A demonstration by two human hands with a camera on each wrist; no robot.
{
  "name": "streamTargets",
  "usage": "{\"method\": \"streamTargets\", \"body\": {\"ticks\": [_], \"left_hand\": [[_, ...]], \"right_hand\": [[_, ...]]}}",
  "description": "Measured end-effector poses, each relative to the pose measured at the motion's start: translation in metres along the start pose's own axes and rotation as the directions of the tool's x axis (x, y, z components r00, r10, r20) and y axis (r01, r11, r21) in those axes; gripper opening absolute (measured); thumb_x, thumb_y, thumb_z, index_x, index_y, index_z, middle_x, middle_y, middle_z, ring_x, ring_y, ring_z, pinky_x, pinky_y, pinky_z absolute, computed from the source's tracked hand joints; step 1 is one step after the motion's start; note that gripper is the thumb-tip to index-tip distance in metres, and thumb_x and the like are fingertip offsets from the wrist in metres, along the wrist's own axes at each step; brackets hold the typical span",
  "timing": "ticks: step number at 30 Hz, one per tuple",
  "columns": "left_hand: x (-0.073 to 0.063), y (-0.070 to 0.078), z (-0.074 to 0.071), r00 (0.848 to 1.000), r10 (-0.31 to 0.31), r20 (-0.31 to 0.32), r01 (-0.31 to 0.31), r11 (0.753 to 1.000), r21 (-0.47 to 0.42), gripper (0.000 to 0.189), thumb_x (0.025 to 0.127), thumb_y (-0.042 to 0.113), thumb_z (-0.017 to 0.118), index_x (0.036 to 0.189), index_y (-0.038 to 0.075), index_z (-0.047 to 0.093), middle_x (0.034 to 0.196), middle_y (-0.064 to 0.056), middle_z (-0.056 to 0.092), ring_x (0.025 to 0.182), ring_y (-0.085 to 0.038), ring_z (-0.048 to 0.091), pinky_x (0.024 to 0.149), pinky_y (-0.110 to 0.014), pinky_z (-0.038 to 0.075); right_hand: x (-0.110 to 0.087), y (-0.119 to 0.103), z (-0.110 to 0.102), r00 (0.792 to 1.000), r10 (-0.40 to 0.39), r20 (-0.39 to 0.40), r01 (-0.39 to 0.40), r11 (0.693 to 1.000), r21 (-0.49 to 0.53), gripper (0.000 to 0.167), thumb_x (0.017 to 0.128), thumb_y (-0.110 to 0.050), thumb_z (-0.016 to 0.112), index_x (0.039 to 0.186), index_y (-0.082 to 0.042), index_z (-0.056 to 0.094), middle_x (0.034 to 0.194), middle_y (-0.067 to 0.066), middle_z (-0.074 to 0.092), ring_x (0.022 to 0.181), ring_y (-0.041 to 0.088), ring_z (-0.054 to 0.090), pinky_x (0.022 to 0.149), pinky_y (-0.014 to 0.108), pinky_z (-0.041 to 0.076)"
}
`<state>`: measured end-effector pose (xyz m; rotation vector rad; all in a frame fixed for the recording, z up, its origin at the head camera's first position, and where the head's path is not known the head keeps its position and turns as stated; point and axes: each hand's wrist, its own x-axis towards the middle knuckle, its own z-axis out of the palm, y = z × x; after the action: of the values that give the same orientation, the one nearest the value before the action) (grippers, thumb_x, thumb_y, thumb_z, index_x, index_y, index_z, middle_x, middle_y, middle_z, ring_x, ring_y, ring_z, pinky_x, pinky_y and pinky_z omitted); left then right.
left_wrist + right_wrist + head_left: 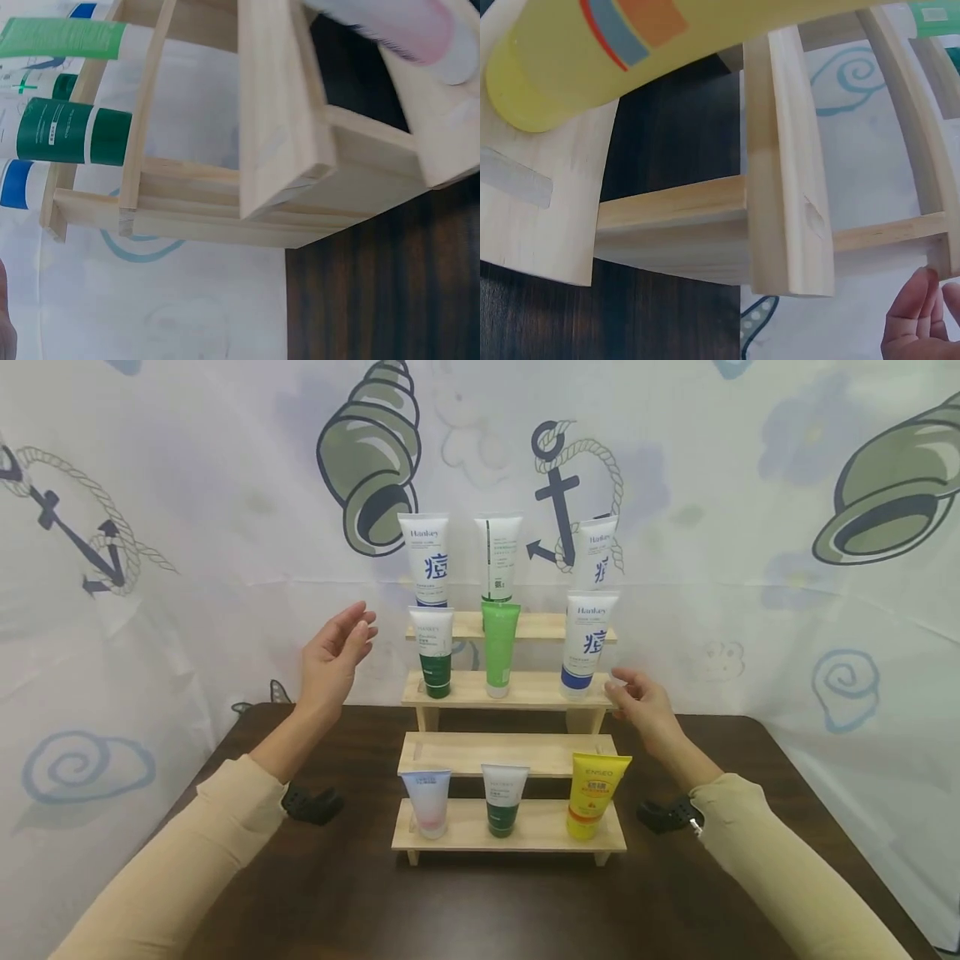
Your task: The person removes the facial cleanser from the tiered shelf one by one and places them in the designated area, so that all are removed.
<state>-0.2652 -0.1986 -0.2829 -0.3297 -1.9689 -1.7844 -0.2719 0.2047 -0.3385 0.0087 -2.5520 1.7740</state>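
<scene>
My left hand (336, 652) is raised left of the wooden tiered rack (505, 742), fingers loosely bent and holding nothing; only a sliver of it shows in the left wrist view. At the right end of the second-highest tier is my right hand (643, 703), its fingertips beside the board's end and close to a white-and-blue tube (587, 639). In the right wrist view, the right-hand fingers (911, 311) are slightly bent, with nothing between them. That same tier carries a white-and-green tube (435, 652) at left and a light green tube (498, 647) in the middle.
Three white tubes stand on the top tier, including a blue-lettered one (427, 556) at left. The bottom tier holds a pink-and-white tube (429, 802), another white-and-green tube (504, 797) and a yellow tube (594, 797). Beneath is a dark table (495, 910); a printed curtain (225, 510) hangs behind.
</scene>
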Motion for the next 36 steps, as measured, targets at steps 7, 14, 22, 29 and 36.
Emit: {"method": "streamTargets", "body": {"ticks": [7, 14, 22, 29, 36], "left_hand": [[0.021, -0.001, 0.012, 1.000, -0.016, 0.011, 0.016, 0.999, -0.037, 0.044, 0.096, 0.021, 0.054, 0.136, 0.006, 0.047, 0.134, -0.013, 0.053, 0.115, -0.014, 0.056, 0.098, -0.023, 0.045], [0.043, 0.003, 0.026, 0.999, -0.038, 0.024, 0.038, 0.999, -0.027, 0.046, 0.096, 0.020, 0.055, 0.139, 0.009, 0.045, 0.138, -0.012, 0.050, 0.124, -0.018, 0.050, 0.103, -0.029, 0.041], [0.066, 0.011, 0.035, 0.998, -0.032, 0.058, 0.033, 0.999, -0.009, 0.049, 0.094, 0.018, 0.058, 0.140, 0.012, 0.043, 0.141, -0.008, 0.047, 0.130, -0.018, 0.044, 0.106, -0.028, 0.037], [0.079, 0.017, 0.042, 0.995, -0.062, 0.083, 0.063, 0.998, -0.007, 0.054, 0.092, 0.018, 0.060, 0.142, 0.016, 0.040, 0.144, -0.006, 0.044, 0.132, -0.018, 0.042, 0.108, -0.030, 0.036], [0.085, 0.020, 0.051, 0.992, -0.068, 0.108, 0.072, 0.997, -0.035, 0.056, 0.090, 0.014, 0.063, 0.142, 0.017, 0.040, 0.142, -0.005, 0.045, 0.130, -0.020, 0.044, 0.108, -0.034, 0.037]], "right_hand": [[0.004, 0.004, 0.004, 0.999, 0.033, 0.009, -0.033, 0.999, 0.027, 0.057, 0.097, -0.029, 0.052, 0.145, -0.007, 0.032, 0.098, 0.005, 0.045, 0.086, 0.013, 0.050, 0.081, 0.023, 0.051], [0.003, 0.006, 0.004, 0.999, 0.039, 0.028, -0.041, 0.993, 0.110, 0.058, 0.097, -0.027, 0.051, 0.146, -0.005, 0.028, 0.091, 0.001, 0.043, 0.075, 0.005, 0.050, 0.069, 0.015, 0.050], [0.004, 0.007, 0.007, 0.998, 0.048, 0.039, -0.053, 0.986, 0.155, 0.058, 0.098, -0.025, 0.050, 0.147, -0.006, 0.026, 0.097, 0.001, 0.044, 0.075, 0.005, 0.049, 0.068, 0.015, 0.049], [0.004, 0.008, 0.007, 0.998, 0.050, 0.042, -0.057, 0.983, 0.172, 0.058, 0.098, -0.024, 0.051, 0.147, -0.006, 0.027, 0.097, 0.001, 0.045, 0.074, 0.004, 0.051, 0.071, 0.017, 0.050], [0.003, 0.008, 0.007, 0.998, 0.045, 0.041, -0.052, 0.983, 0.179, 0.057, 0.098, -0.024, 0.050, 0.147, -0.006, 0.027, 0.097, 0.000, 0.046, 0.074, 0.004, 0.051, 0.069, 0.016, 0.049]]}}
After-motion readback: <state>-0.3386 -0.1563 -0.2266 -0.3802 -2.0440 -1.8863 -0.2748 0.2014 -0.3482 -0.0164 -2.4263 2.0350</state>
